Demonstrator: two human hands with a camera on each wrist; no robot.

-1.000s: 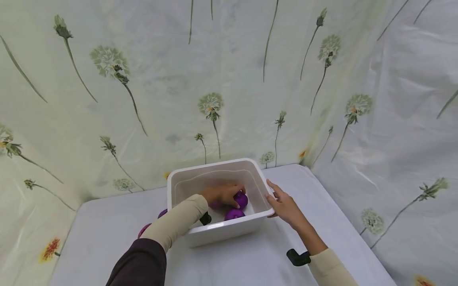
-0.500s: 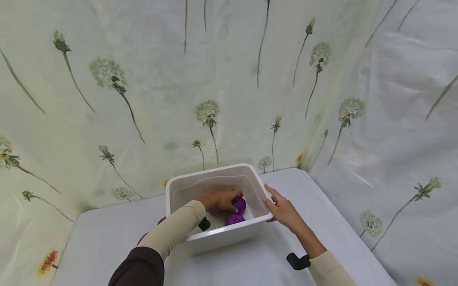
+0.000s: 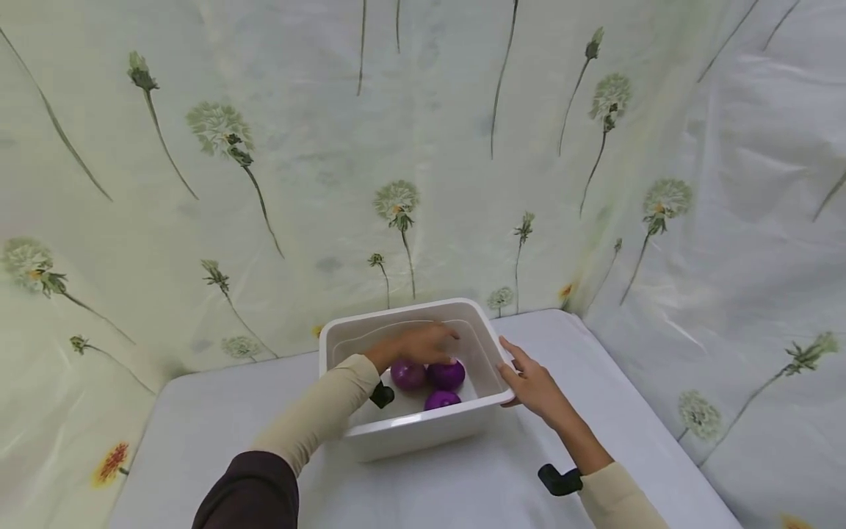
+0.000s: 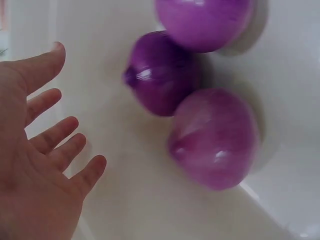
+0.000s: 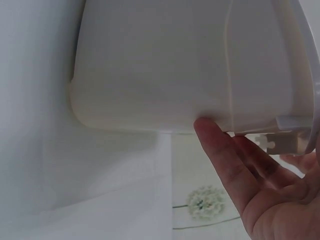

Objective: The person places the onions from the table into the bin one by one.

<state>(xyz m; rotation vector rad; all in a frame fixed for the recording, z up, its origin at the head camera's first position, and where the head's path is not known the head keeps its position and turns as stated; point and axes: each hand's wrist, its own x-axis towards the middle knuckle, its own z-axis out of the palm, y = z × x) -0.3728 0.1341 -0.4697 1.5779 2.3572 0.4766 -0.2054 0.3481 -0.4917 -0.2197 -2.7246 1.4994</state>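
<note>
Three purple onions (image 3: 446, 375) inside a white bin (image 3: 429, 432), bunched together on its bottom (one paler and pinker, seen best from the left wrist). Just above, within the walls: left hand (image 3: 419, 344), fingers spread wide, holding nothing, apart from the onions in the left wrist view. At the bin's right end: right hand (image 3: 537, 389), thumb at the rim, a fingertip against the outer wall, a light hold. Beige cuffs (image 3: 324, 411) on both arms. Below, a white-covered counter (image 3: 231, 411); behind, a dandelion-print sheet (image 3: 317, 147).
</note>
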